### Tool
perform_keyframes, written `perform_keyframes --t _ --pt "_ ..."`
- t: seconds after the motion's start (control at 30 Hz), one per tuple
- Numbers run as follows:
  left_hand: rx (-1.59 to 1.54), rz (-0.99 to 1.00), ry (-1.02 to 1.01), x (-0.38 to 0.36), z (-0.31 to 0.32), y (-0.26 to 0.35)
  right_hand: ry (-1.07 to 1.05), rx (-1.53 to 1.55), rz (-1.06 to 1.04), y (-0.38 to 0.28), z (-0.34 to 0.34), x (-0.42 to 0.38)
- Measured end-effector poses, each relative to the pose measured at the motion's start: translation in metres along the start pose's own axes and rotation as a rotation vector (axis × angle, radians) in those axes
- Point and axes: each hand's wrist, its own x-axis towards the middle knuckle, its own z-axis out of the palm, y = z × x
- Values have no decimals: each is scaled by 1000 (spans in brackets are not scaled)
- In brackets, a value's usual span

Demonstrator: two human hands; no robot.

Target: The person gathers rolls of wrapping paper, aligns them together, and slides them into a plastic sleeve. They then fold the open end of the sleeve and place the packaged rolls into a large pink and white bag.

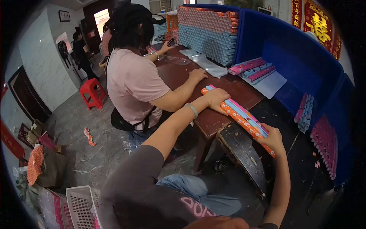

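A bundle of patterned paper rolls (pixel 244 115), in orange, light blue and pink, lies slanting across the corner of the brown table and toward my body. My left hand (pixel 217 100) grips its far end, fingers wrapped over the top. Near the other end, my right hand (pixel 272 139) is closed around the same rolls, with the orange tip sticking out below it. Parts of the rolls are hidden under both hands.
A co-worker in a pink shirt (pixel 133 72) sits at the brown table (pixel 167 72), one hand resting near my bundle. A tall stack of rolls (pixel 207 36) stands at the back. Loose rolls (pixel 253 70) lie beside a blue bin (pixel 289 45); more pink rolls (pixel 324 145) sit at right.
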Motion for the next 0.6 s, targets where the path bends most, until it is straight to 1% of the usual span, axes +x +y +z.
perform_keyframes --t 0.1,0.27,0.37,0.53,0.6 --pt "9 -1 -1 0 -1 1 5 5 -5 2 1 1" --pt "4 3 -34 3 -5 1 -11 6 61 -1 1 -1" --pt "-26 7 -57 7 -5 0 -15 -13 36 5 2 0" --pt "-43 -6 -92 11 -4 0 -33 -61 64 15 6 0" --pt "-49 13 -84 12 -1 -1 18 -11 52 15 7 -3"
